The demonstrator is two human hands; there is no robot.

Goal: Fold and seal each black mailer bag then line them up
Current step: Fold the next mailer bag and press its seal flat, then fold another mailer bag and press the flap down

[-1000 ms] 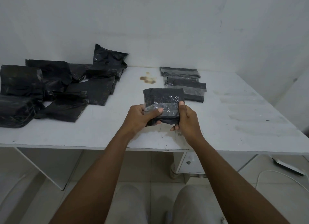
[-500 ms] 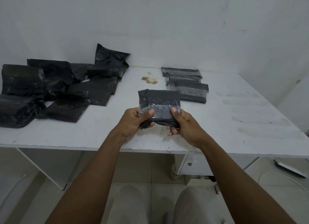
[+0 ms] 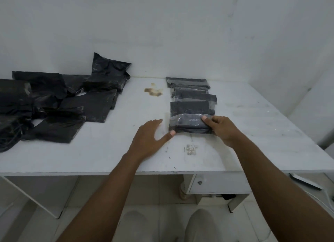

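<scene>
A folded black mailer bag [image 3: 188,121] with a shiny taped flap lies flat on the white table [image 3: 126,151], at the near end of a row of folded bags [image 3: 189,90]. My right hand [image 3: 219,128] holds its right end, thumb on top and fingers curled round the edge. My left hand [image 3: 151,136] hovers just left of the bag with fingers spread; its thumb tip touches the bag's near left corner. A heap of unfolded black mailer bags [image 3: 54,104] covers the left part of the table.
A brown stain [image 3: 153,92] marks the table between the heap and the row. A scuffed patch [image 3: 190,149] lies near the front edge. White walls close in behind and to the right. A drawer unit [image 3: 207,184] sits under the table.
The folded bag was held up in both hands; it now lies on the table at the near end of the row. My left hand has let go and opened.
</scene>
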